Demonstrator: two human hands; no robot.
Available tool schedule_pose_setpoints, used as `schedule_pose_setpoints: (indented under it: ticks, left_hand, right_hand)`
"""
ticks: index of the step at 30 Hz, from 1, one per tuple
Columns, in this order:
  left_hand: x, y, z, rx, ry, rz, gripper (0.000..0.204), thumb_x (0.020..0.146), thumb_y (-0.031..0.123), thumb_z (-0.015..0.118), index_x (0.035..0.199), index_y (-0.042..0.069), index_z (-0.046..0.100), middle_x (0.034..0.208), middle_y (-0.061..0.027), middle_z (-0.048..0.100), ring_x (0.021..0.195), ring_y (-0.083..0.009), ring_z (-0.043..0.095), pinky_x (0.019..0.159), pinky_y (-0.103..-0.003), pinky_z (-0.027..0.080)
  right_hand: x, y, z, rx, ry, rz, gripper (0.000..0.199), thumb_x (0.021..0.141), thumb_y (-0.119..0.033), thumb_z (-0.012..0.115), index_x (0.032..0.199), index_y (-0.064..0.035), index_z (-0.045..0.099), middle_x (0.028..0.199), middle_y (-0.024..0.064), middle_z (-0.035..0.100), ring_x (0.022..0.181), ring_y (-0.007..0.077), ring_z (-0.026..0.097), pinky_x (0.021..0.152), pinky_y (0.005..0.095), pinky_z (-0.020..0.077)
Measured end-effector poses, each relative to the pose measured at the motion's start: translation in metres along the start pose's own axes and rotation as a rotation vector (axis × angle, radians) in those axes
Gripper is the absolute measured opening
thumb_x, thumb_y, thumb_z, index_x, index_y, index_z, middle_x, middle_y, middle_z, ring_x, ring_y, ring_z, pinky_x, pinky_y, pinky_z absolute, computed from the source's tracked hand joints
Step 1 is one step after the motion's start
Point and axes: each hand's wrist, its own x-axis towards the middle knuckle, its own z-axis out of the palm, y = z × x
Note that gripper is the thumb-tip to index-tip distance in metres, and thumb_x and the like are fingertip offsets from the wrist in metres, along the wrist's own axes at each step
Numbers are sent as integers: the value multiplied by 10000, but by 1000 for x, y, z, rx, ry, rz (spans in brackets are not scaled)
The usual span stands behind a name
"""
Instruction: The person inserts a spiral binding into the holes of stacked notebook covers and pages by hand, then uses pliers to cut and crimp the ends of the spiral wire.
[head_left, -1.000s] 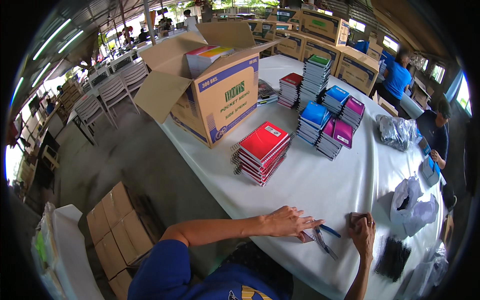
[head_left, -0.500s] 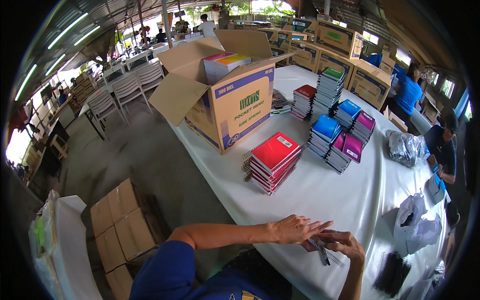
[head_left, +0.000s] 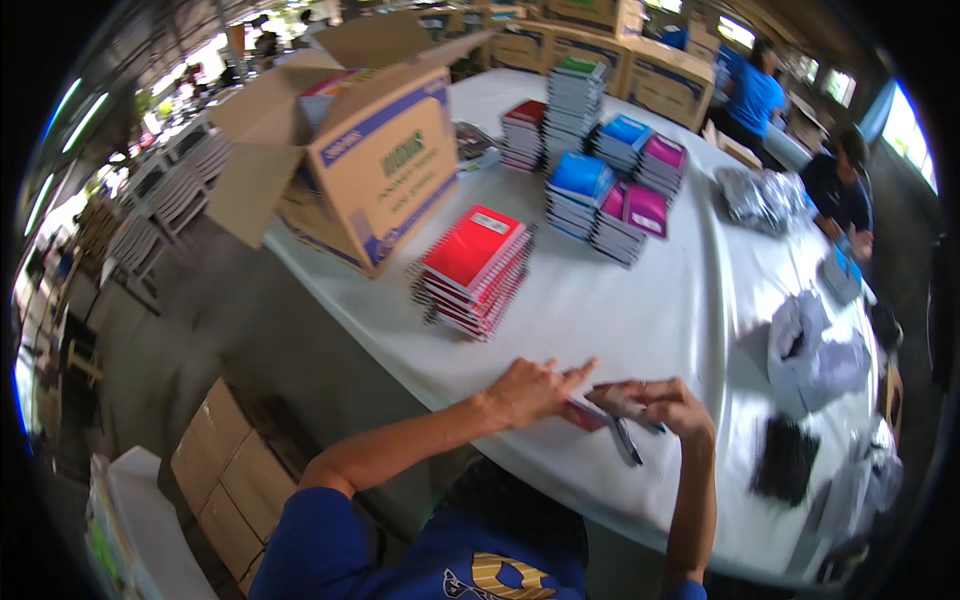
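My left hand (head_left: pixel 535 390) is over the table's near edge, its fingers stretched out and spread. Beneath and beside it lies a small red notebook (head_left: pixel 585 413), mostly covered by the hands. My right hand (head_left: pixel 672 408) is bent round a slim dark-handled hand tool (head_left: pixel 628 442) at the notebook's right end; blur hides its exact kind. Farther off stands a stack of red spiral notebooks (head_left: pixel 472 250), with loose coils sticking out at its sides.
An open carton (head_left: pixel 385 165) with notebooks inside stands back left. Stacks of blue notebooks (head_left: pixel 582 178) and purple notebooks (head_left: pixel 645 208) stand beyond. Black coils (head_left: pixel 785 460) and plastic bags (head_left: pixel 815 350) lie at right. A co-worker (head_left: pixel 840 190) sits at the far right.
The whole view has shifted, so the table and stacks sit further left and higher. Both hands stay together at the notebook. The coil seen below my right hand earlier no longer shows clearly.
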Motion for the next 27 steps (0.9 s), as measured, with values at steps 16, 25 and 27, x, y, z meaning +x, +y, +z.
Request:
schedule_pose_setpoints:
  ticks: [16, 25, 27]
  left_hand:
    - [27, -22, -4, -335, 40, -97, 1025, 703, 548, 760, 1528, 220, 247, 1224, -165, 638, 939, -320, 692, 760, -403, 580]
    - [25, -21, 33, -1028, 227, -237, 1132, 653, 304, 861, 1544, 188, 172, 1276, -134, 629, 1169, -265, 616, 921, -358, 547]
    - [25, -14, 34, -1134, 201, -281, 1090, 677, 291, 842, 1541, 177, 186, 1292, -137, 619, 1184, -250, 606, 941, -361, 540]
  right_hand:
    - [18, -6, -12, -137, 101, 9, 465, 759, -244, 630, 1166, -31, 701, 1262, 173, 631, 1115, 266, 601, 994, 346, 435]
    - [17, 12, -27, -111, 153, 35, 480, 760, -272, 659, 1166, -18, 696, 1216, 153, 660, 1117, 257, 604, 987, 361, 442]
    - [12, 24, -37, 67, 91, -141, 484, 758, -288, 676, 1164, -27, 698, 1254, 150, 642, 1127, 252, 602, 961, 360, 458]
